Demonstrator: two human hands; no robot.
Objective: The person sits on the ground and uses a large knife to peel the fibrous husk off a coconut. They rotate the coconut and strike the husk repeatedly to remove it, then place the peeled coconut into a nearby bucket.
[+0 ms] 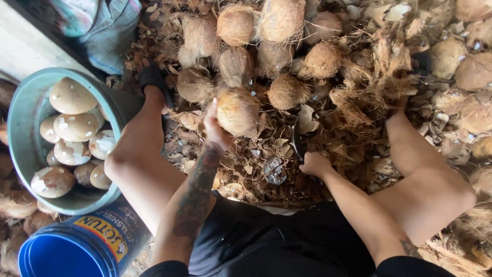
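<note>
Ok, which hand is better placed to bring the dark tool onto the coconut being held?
Right, probably. The right hand closes on the dark tool, just beside the coconut, while the left hand is occupied, its grip wrapped around that coconut.

Husk-strewn floor: coconut pile, basin, blue bucket.

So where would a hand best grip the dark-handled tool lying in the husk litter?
By its handle end, coming from the near side where the right hand already rests. The dark-handled tool points away toward the coconut pile, so its far end sits half buried in the husk litter.
</note>
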